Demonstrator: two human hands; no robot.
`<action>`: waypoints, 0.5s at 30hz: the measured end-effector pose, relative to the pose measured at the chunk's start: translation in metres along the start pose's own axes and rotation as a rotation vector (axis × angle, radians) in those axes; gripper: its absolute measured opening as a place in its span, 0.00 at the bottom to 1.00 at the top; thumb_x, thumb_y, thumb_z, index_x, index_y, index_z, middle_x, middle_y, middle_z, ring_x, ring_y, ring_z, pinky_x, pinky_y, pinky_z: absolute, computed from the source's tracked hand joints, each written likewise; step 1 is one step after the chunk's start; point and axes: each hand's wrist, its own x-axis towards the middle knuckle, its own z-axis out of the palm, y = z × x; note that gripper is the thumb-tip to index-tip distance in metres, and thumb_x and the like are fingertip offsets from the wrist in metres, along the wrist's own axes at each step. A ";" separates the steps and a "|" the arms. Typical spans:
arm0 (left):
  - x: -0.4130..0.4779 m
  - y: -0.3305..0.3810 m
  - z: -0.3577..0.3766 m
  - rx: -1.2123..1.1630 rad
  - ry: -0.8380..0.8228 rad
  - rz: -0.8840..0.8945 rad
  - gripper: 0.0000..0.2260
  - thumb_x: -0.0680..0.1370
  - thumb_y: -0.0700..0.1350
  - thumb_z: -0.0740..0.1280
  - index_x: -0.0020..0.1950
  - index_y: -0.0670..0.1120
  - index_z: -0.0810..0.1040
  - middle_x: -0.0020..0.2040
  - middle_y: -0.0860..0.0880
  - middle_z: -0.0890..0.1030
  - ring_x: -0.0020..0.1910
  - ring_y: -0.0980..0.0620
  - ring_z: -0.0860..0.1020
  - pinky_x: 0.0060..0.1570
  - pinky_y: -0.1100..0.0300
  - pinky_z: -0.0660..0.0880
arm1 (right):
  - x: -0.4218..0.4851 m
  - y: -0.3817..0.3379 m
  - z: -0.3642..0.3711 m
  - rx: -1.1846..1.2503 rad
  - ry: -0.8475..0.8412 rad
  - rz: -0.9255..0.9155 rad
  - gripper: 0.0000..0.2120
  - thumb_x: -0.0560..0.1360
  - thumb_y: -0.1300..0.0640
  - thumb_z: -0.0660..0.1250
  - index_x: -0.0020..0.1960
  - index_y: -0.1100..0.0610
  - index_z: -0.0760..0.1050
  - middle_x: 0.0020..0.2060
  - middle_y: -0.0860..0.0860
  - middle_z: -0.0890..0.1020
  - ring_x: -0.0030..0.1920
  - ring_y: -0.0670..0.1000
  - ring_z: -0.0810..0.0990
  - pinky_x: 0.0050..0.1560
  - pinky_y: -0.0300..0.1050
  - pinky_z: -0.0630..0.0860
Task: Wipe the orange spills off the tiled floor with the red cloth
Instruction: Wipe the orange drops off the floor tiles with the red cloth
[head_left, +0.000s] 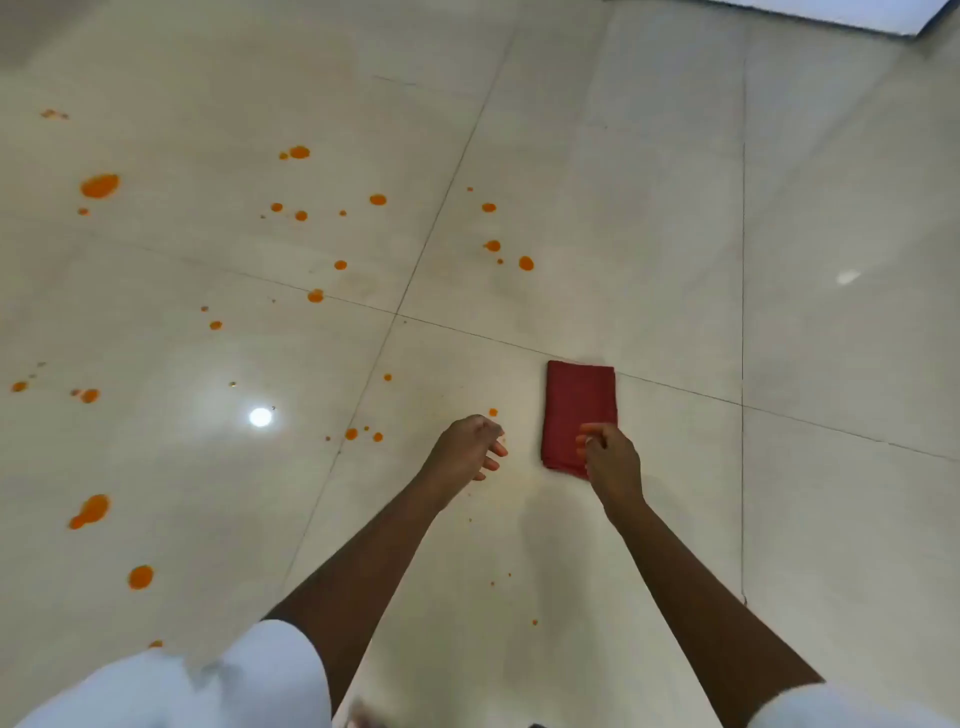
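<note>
lying folded, red cloth (579, 400), orange spills (100, 186) on floor (675, 208)

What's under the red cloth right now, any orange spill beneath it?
Only pale floor tile shows around the folded red cloth, with a grout line running under its far end. Whatever lies beneath is covered. The right hand hides its near corner.
</note>
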 end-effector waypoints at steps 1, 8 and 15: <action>0.005 -0.004 0.002 -0.003 0.005 0.006 0.07 0.81 0.44 0.57 0.49 0.44 0.74 0.45 0.46 0.80 0.38 0.50 0.76 0.39 0.59 0.71 | 0.008 0.005 0.005 0.003 0.008 -0.010 0.13 0.76 0.66 0.56 0.54 0.60 0.76 0.51 0.58 0.81 0.52 0.58 0.79 0.53 0.53 0.74; 0.067 -0.035 0.020 0.010 0.067 0.106 0.07 0.81 0.44 0.57 0.50 0.44 0.74 0.45 0.46 0.80 0.42 0.48 0.77 0.41 0.58 0.71 | 0.085 0.043 0.040 -0.415 0.120 -0.324 0.16 0.76 0.60 0.61 0.64 0.60 0.73 0.64 0.59 0.73 0.69 0.59 0.64 0.67 0.46 0.57; 0.070 -0.071 0.014 0.468 0.195 0.181 0.12 0.80 0.47 0.58 0.61 0.46 0.74 0.56 0.50 0.78 0.56 0.49 0.75 0.54 0.55 0.71 | 0.114 0.076 0.050 -0.858 -0.073 -0.370 0.29 0.78 0.41 0.54 0.76 0.46 0.50 0.77 0.52 0.46 0.76 0.55 0.42 0.73 0.59 0.42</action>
